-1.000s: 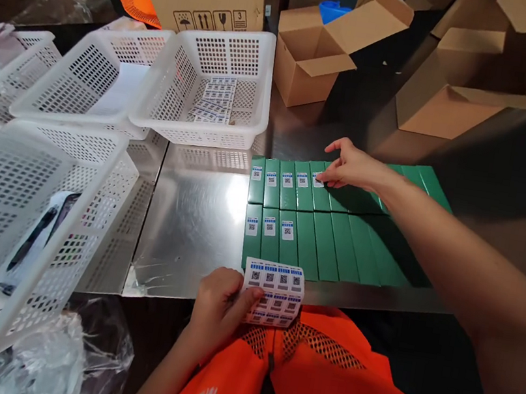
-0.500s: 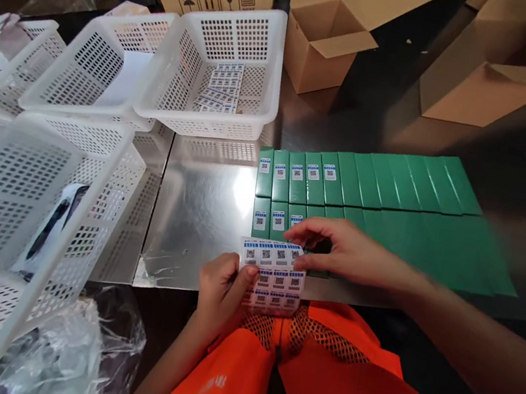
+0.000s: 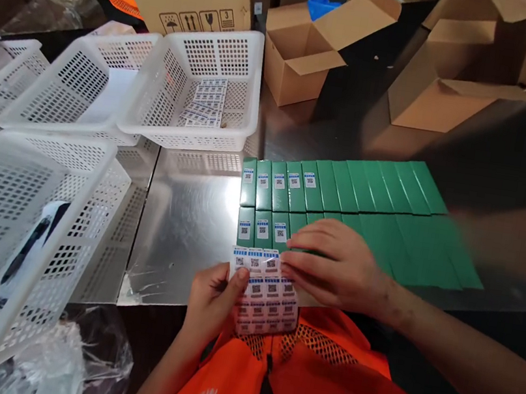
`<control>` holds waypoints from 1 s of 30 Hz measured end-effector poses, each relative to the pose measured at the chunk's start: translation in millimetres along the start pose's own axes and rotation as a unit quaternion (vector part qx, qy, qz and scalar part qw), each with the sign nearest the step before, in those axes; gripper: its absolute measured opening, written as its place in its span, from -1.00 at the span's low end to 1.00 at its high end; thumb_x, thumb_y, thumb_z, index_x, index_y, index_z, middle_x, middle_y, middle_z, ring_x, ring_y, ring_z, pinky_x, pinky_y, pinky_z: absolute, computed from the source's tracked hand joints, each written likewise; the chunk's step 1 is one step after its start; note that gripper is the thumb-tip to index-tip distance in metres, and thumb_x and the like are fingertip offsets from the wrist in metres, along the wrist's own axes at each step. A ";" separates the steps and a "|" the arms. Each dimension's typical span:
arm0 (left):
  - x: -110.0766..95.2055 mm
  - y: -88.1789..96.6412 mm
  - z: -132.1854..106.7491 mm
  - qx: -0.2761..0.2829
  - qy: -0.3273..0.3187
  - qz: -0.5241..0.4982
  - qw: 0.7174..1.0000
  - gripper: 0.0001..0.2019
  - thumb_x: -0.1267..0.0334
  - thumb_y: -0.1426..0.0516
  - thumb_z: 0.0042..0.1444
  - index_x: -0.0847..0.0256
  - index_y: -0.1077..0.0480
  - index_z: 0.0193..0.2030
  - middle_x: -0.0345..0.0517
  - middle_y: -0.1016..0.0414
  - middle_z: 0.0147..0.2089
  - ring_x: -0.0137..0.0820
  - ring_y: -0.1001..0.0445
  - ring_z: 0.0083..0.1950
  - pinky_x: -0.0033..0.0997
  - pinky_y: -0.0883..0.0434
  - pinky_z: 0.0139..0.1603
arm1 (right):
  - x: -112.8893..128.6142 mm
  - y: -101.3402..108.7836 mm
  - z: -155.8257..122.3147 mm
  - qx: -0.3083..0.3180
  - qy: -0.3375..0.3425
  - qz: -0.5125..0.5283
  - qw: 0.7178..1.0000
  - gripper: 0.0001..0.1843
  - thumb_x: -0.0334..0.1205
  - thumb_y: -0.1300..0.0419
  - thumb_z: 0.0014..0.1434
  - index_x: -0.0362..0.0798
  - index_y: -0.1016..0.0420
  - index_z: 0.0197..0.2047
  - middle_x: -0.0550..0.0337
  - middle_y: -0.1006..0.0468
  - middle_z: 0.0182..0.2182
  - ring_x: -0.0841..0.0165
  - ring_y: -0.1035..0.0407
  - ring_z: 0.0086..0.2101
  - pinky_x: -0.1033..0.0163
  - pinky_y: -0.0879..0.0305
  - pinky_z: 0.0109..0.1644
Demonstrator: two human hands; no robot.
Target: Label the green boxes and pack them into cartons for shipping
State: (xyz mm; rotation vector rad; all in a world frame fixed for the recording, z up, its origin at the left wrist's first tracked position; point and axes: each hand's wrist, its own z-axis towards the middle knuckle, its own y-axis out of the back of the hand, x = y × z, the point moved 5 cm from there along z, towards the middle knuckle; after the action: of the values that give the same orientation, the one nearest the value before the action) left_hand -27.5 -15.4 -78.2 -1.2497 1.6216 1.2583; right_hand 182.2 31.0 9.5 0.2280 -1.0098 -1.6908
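A sheet of QR-code stickers (image 3: 259,305) is held over the table's front edge, bending down at its lower part. My left hand (image 3: 212,301) grips its left side, thumb on top. At the sheet's upper right corner, the curled fingers of my right hand (image 3: 331,266) close on the edge and hide the end sticker of the top row; the thumb is hidden. Just beyond lie two rows of green boxes (image 3: 338,185), side by side. Several boxes at the left end of the back row bear a sticker (image 3: 310,179), as do three in the front row.
White plastic baskets stand at the left; one basket (image 3: 252,100) contains more sticker sheets (image 3: 208,103), and a nearer basket (image 3: 102,179) holds a dark item. Open cartons (image 3: 294,83) are at the back. Clear plastic wrap (image 3: 96,350) hangs below the table edge.
My right hand has turned, its fingers now lying over the sheet's upper right corner and covering the end sticker. The view has shifted slightly; the left hand keeps its grip.
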 end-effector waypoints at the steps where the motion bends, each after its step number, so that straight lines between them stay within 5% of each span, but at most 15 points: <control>1: 2.3 0.4 0.1 0.005 0.012 -0.013 1.000 -0.45 -0.22 -0.17 0.18 0.27 -0.44 -0.53 -0.14 -0.40 -0.54 -0.45 -0.30 -0.47 -0.48 -0.24 -0.45 | 5.1 0.3 0.1 0.006 0.040 -0.030 0.999 -0.91 -0.29 -0.29 0.27 -0.07 -0.56 -0.15 0.09 -0.65 -0.24 0.26 -0.50 -0.20 0.11 -0.43 -0.12; 4: 8.9 2.2 -0.7 0.006 0.043 -0.051 0.998 -0.42 -0.24 -0.22 0.12 0.28 -0.37 -0.59 -0.17 -0.33 -0.57 -0.49 -0.24 -0.50 -0.51 -0.23 -0.48 | 13.5 5.5 2.5 0.008 0.089 0.031 0.996 -0.88 -0.25 -0.21 0.34 -0.06 -0.56 -0.11 0.10 -0.66 -0.26 0.29 -0.51 -0.24 0.15 -0.45 -0.18; 7: 15.0 3.2 -3.5 0.003 0.079 -0.089 0.993 -0.42 -0.27 -0.25 0.07 0.30 -0.42 -0.55 -0.16 -0.37 -0.56 -0.49 -0.28 -0.50 -0.52 -0.28 -0.48 | -8.6 17.6 6.7 -0.046 -0.067 0.169 0.982 -0.93 -0.26 -0.27 0.31 0.01 -0.60 -0.17 0.19 -0.66 -0.29 0.39 -0.54 -0.27 0.26 -0.47 -0.17; 10: 17.7 5.4 -6.6 -0.008 0.096 -0.118 0.988 -0.43 -0.28 -0.29 0.01 0.31 -0.52 -0.47 -0.08 -0.50 -0.51 -0.41 -0.40 -0.47 -0.48 -0.38 -0.45 | -58.4 19.8 -8.6 -0.084 -0.367 0.248 0.893 -0.88 -0.11 -0.41 0.16 0.04 -0.66 -0.29 0.23 -0.65 -0.38 0.36 -0.54 -0.36 0.23 -0.51 -0.22; 12: 18.3 7.0 -8.4 -0.010 0.101 -0.131 0.986 -0.44 -0.28 -0.30 0.00 0.31 -0.56 -0.43 -0.04 -0.55 -0.47 -0.38 -0.45 -0.45 -0.47 -0.42 -0.43 | -83.4 12.0 -26.4 -0.037 -0.509 0.278 0.814 -0.76 -0.03 -0.45 0.03 -0.01 -0.68 -0.30 0.19 -0.62 -0.47 0.33 -0.50 -0.46 0.17 -0.50 -0.30; 16: 18.3 10.2 -10.9 -0.021 0.099 -0.127 0.987 -0.47 -0.25 -0.31 0.02 0.30 -0.58 -0.44 -0.05 -0.57 -0.47 -0.40 -0.45 -0.45 -0.49 -0.42 -0.43 | -97.9 -5.7 -49.9 0.068 -0.603 0.306 0.734 -0.22 -0.12 -0.47 -0.07 -0.12 -0.50 0.24 0.26 -0.55 -0.60 0.34 -0.40 -0.55 0.18 -0.44 -0.41; 18: 17.9 9.9 -11.3 -0.018 0.101 -0.126 0.987 -0.47 -0.24 -0.30 0.03 0.29 -0.58 -0.43 -0.04 -0.57 -0.47 -0.40 -0.45 -0.46 -0.49 -0.41 -0.44 | -94.1 -12.6 -52.6 0.071 -0.606 0.318 0.726 0.04 -0.16 -0.46 -0.06 -0.11 -0.20 0.45 0.31 -0.54 -0.61 0.33 -0.41 -0.55 0.21 -0.42 -0.43; 20: 17.2 9.0 -11.2 -0.012 0.099 -0.125 0.987 -0.47 -0.24 -0.30 0.04 0.30 -0.58 -0.45 -0.05 -0.56 -0.48 -0.40 -0.44 -0.49 -0.48 -0.40 -0.46 | -88.9 -18.3 -51.2 0.059 -0.599 0.324 0.730 0.09 -0.16 -0.46 -0.05 -0.06 -0.07 0.47 0.32 -0.55 -0.59 0.31 -0.44 -0.54 0.21 -0.42 -0.43; 30: 16.6 8.8 -11.7 -0.017 0.101 -0.124 0.987 -0.53 -0.17 -0.29 0.10 0.28 -0.54 -0.45 -0.09 -0.51 -0.48 -0.41 -0.43 -0.44 -0.50 -0.38 -0.43 | -84.5 -30.1 -34.3 0.137 -0.595 0.142 0.779 -0.30 -0.15 -0.41 0.00 0.04 -0.23 0.16 0.34 -0.56 -0.56 0.24 -0.51 -0.48 0.17 -0.35 -0.33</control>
State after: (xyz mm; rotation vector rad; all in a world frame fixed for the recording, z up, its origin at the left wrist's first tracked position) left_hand -40.3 -30.6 -88.2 -1.5898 1.5293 1.0368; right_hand 214.1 87.9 -61.0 -0.9064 -2.0835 -1.2916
